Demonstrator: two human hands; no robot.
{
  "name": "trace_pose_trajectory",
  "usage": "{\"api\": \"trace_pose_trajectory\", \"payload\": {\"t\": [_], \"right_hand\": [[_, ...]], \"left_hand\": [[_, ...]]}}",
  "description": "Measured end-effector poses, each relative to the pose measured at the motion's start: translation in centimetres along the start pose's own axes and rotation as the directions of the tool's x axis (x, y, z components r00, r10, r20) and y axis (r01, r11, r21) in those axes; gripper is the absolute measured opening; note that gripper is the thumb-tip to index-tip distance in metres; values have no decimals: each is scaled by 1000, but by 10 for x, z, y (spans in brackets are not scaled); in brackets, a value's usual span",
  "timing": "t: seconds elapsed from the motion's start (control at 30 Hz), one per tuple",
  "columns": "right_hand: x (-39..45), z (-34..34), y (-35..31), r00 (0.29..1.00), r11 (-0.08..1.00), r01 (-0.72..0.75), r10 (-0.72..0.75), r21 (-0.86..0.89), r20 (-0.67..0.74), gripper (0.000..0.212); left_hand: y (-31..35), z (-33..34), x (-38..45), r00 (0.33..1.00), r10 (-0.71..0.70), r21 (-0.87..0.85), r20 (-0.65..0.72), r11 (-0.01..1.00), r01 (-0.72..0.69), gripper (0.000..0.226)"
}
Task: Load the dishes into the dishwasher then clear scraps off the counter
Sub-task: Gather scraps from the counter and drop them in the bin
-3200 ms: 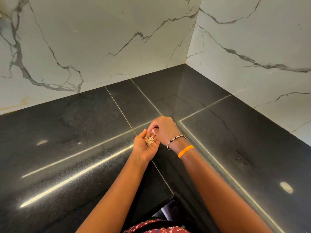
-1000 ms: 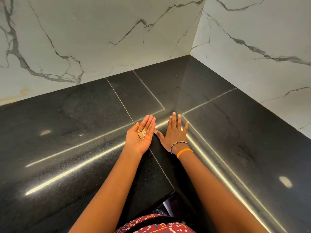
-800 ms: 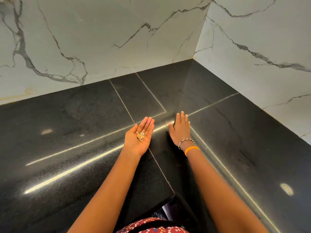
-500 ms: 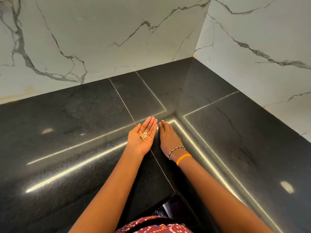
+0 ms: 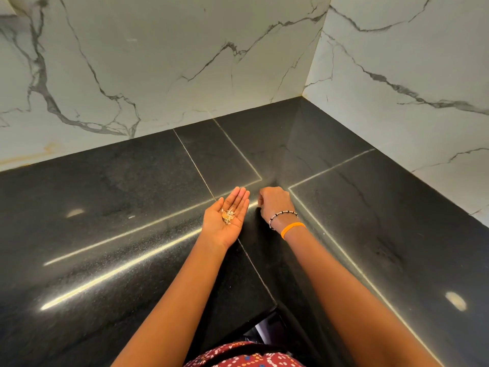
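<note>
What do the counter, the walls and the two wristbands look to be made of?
Counter: polished black stone, likely granite; speckled, glossy, with seams. Walls: white marble-look slab or tile, grey veins. Orange band: smooth, probably silicone. Beaded bracelet: small dark and pale beads, material unclear.

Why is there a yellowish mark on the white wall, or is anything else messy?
The white marble wall has a faint yellow-brown stain just above the black stone counter, far left. The only mess is the small pale food scraps, lying in the open left hand.
</note>
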State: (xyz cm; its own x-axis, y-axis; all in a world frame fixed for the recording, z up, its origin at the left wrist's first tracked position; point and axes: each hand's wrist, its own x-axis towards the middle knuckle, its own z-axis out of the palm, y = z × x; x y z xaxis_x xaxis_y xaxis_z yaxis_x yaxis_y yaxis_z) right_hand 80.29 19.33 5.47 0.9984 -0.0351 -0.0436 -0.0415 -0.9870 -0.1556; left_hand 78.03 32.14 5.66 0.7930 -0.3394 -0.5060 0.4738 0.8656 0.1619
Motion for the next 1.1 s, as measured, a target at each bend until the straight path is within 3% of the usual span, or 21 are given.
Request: {"api": "trace_pose_trajectory", "payload": {"t": [0.1, 0.2, 0.27, 0.37, 0.53, 0.77, 0.9, 1.03, 1.1], "right_hand": [[3, -5, 8, 996, 982, -78, 71, 173, 48, 17], [2, -18, 14, 974, 864, -224, 210, 450, 83, 23], [-1, -31, 13, 974, 791, -203, 224, 577, 34, 27], [-13, -52, -1, 995, 748, -61, 101, 661, -23, 26], [-27, -51, -31, 986, 868, 132, -163, 479, 25, 17], [-34, -49, -40, 981, 892, 185, -146, 413, -126, 12], [-36, -51, -35, 953, 874, 269, -302, 404, 17, 36], [-35, -38, -11, 989, 818, 132, -67, 559, -134, 28], [-40, -18, 11, 998, 928, -6, 30, 373, -58, 31]], "left_hand": [[-2, 1, -2, 1000, -11, 1, -4, 1000, 11, 43], [-4, 2, -3, 1000, -21, 10, -19, 1000, 21, 43], [-5, 3, -3, 1000, -21, 13, -19, 1000, 21, 44], [-7, 5, -2, 1000, -19, 7, -20, 1000, 19, 44], [-11, 1, 3, 999, -30, -9, 28, 1000, 30, 45], [-9, -1, 3, 998, -30, -22, 59, 999, 32, 47], [-10, -4, 7, 999, -29, 14, 17, 999, 29, 47], [-7, -1, 3, 1000, 3, -58, -6, 998, -3, 48], [-2, 1, 0, 1000, 15, -75, 2, 997, -15, 45]]}}
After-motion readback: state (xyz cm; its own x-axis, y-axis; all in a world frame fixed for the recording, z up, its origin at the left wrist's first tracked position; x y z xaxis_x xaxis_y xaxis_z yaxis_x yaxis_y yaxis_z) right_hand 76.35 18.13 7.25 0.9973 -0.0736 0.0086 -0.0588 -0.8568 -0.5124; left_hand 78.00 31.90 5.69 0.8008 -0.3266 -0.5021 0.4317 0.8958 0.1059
